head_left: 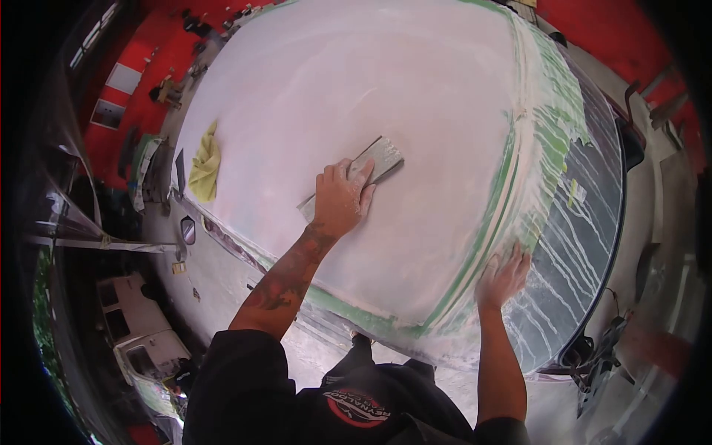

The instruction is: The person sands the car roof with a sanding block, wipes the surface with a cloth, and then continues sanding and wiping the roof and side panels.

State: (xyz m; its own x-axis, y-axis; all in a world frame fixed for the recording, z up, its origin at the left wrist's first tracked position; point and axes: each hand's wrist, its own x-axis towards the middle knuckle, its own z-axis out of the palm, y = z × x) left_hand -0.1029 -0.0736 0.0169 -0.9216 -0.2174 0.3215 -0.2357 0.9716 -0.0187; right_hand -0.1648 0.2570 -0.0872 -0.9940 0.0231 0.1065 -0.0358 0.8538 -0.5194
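My left hand [341, 196] is closed around a long grey sanding block [386, 157], which lies flat on the pale, dusty car roof [297, 104]. White dust coats the fingers and the far end of the block. Lower right, my right hand [506, 276] rests with fingers stretched out on the roof's edge, beside the green masking [560, 96] and the windshield [582, 252], which is streaked with white drips. A crumpled yellow cloth [205, 167] sits on the roof's left side.
A side mirror [188, 230] sticks out at the left. Beyond it, on the floor, stands a white vehicle [141, 319], with a person [182, 377] near it. A red wall [152, 55] and cluttered items line the back left.
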